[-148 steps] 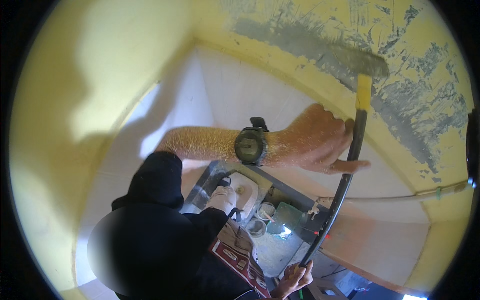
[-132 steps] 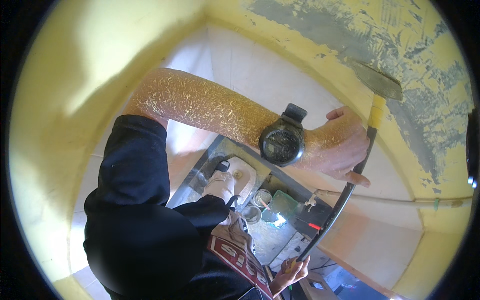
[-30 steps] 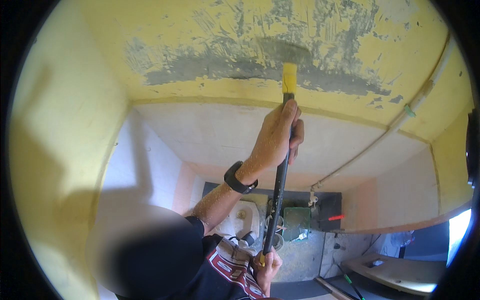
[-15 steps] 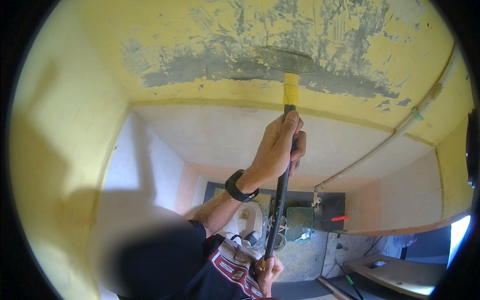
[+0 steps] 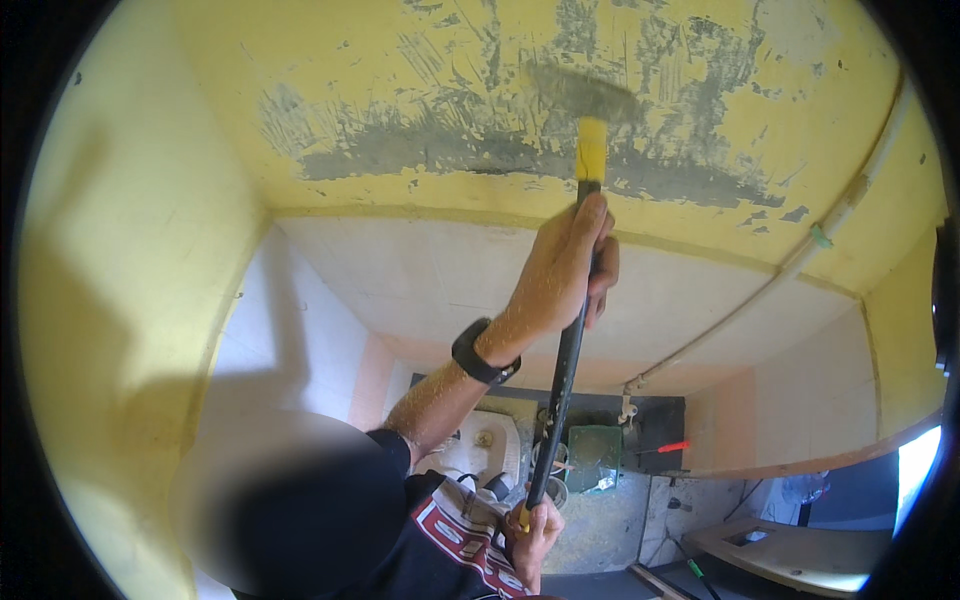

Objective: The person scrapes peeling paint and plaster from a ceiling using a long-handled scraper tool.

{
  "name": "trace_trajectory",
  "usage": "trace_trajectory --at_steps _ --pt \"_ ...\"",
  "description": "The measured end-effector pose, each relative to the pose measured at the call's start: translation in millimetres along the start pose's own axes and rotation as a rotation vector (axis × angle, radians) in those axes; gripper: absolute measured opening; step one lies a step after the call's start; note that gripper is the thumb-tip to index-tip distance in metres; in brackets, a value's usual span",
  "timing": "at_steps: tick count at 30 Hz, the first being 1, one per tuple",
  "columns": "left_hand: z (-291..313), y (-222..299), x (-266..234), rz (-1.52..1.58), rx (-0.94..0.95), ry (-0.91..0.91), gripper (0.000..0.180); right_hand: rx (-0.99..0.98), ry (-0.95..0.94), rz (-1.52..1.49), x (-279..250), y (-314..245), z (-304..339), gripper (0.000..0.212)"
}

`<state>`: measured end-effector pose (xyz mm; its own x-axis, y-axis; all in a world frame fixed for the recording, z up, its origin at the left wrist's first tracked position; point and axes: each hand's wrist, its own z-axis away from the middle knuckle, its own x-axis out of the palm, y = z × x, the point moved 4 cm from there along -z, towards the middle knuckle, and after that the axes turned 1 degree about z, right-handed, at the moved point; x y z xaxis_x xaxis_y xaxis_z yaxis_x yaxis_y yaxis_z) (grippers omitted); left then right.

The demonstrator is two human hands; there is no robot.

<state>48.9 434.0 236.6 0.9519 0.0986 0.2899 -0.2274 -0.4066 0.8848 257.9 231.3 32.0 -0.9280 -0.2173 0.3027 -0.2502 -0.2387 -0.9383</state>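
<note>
Now, left hand: wrapped tight high on the scraper pole.
Right hand: squeezing the pole's bottom end.
Danger: blade could slip on the yellow ceiling; chips could drop in my eyes.

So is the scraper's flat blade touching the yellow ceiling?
Touching. The head view shows the scraper blade pressed flat against the yellow ceiling, with no gap where it meets the scraped grey patch.
</note>
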Motion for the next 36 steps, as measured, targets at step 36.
trace_trajectory --at_steps 36 --pt "11.3 -16.9 3.6 0.056 -0.053 0.018 0.042 0.025 0.014 0.012 -26.3 27.8 16.7 0.053"
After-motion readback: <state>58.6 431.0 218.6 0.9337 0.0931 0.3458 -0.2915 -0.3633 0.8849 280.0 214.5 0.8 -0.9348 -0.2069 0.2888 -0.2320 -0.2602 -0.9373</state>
